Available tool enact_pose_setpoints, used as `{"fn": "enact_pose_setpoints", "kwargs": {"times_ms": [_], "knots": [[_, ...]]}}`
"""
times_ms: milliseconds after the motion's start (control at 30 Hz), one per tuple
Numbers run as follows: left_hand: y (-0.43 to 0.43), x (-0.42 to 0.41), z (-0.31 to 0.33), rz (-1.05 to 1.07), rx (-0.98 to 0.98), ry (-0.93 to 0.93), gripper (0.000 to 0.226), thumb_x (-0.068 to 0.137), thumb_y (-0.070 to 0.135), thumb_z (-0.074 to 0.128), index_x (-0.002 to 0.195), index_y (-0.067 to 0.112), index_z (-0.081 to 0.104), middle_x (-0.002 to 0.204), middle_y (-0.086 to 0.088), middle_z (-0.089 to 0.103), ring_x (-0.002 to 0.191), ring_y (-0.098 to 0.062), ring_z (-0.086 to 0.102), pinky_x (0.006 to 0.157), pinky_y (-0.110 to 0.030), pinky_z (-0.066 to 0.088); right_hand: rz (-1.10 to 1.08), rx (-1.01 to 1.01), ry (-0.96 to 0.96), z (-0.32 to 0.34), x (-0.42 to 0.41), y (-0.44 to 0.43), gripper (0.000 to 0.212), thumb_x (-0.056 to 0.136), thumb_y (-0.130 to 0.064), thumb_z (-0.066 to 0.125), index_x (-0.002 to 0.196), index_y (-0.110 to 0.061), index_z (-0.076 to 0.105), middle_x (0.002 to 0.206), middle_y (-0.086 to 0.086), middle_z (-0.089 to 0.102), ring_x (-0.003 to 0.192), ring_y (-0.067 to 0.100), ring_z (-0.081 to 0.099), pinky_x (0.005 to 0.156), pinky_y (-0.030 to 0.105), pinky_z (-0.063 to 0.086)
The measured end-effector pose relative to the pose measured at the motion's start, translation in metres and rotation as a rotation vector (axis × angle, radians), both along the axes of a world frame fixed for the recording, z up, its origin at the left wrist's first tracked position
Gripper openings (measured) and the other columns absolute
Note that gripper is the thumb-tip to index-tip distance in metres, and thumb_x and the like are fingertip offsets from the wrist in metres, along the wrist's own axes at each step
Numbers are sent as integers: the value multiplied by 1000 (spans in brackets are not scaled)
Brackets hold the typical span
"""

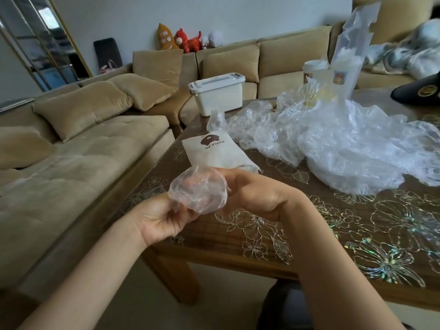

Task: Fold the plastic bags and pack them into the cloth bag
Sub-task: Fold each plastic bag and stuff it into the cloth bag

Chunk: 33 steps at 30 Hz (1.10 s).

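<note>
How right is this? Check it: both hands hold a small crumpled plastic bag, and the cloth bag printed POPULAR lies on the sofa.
One thing is wrong. In the head view the cloth bag lies on the table, not on the sofa. The rest stands: the left hand and right hand both hold the small crumpled plastic bag.

The cloth bag [215, 152] lies on the table [357, 234], left of the plastic bags [333, 139].

Clear plastic bag [198, 194] bunched small; crumpled plastic bags [345, 144] heaped beside flat white cloth bag [214, 152].
</note>
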<state>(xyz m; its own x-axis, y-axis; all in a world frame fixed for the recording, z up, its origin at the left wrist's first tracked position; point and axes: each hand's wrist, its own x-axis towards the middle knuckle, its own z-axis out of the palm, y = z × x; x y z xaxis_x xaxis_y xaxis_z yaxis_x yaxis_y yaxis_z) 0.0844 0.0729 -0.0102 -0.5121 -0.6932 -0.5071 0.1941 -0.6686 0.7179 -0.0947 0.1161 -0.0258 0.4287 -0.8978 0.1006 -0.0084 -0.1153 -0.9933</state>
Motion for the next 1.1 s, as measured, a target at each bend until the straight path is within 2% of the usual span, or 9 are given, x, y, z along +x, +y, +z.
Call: {"fn": "enact_pose_setpoints", "kwargs": {"times_ms": [67,133,233,467,633,733,833,967,1100], "knots": [[-2,2,0,-2,41,13,45,39,-13,83,80,-6,66,67,-22,63,44,-23,63,29,-17,43,-3,-10,106,3,-1,0,53,60,2,68,110,-16,64,137,4,45,122,22,49,92,32,48],[-1,0,1,36,46,-27,26,64,-3,61,89,-3,61,66,-22,63,45,-22,63,31,-15,42,-87,1,113,3,-2,1,40,64,-2,77,102,-13,69,143,-5,41,125,15,47,100,36,46],[1,-3,0,49,-38,-61,29,67,-2,53,95,-2,60,71,-23,65,51,-23,66,33,-15,45,-187,62,10,-3,2,-2,21,78,-12,74,96,-3,71,137,1,52,117,17,55,97,47,48],[-2,-8,-11,184,-701,-497,13,88,11,62,100,14,64,92,-11,72,84,-27,70,61,-33,58,-415,223,-119,-26,16,-19,45,69,-32,76,101,-3,67,103,15,70,99,33,67,92,54,50],[5,-5,-11,11,-710,-517,37,66,44,72,94,20,69,94,-4,73,94,-24,68,93,-46,49,-527,334,-220,-33,21,-25,68,61,-7,77,121,-6,46,115,20,60,100,37,64,89,54,51],[5,-7,-11,-102,-740,-676,61,55,63,75,94,16,67,92,-5,72,88,-20,68,84,-35,54,-520,294,-130,-32,20,-27,51,67,-4,74,113,-11,54,106,14,63,91,28,66,81,40,56],[3,-8,-13,-59,-764,-768,35,73,37,78,91,10,64,83,-6,71,74,-15,66,69,-28,54,-501,226,-42,-28,18,-26,19,77,-2,69,89,-13,59,84,7,63,71,17,61,64,29,51],[2,-12,-17,-49,-685,-719,15,83,17,70,86,4,64,66,-4,68,62,-12,66,58,-27,57,-638,110,68,-28,16,-26,23,74,2,68,71,-14,53,70,1,55,64,13,53,58,24,44],[2,-26,-24,16,-512,-625,12,89,10,61,91,-2,61,81,-13,67,70,-22,66,49,-28,54,-677,-73,259,-23,22,-22,32,74,2,63,62,-22,47,62,-7,48,58,4,42,49,14,33]]}}
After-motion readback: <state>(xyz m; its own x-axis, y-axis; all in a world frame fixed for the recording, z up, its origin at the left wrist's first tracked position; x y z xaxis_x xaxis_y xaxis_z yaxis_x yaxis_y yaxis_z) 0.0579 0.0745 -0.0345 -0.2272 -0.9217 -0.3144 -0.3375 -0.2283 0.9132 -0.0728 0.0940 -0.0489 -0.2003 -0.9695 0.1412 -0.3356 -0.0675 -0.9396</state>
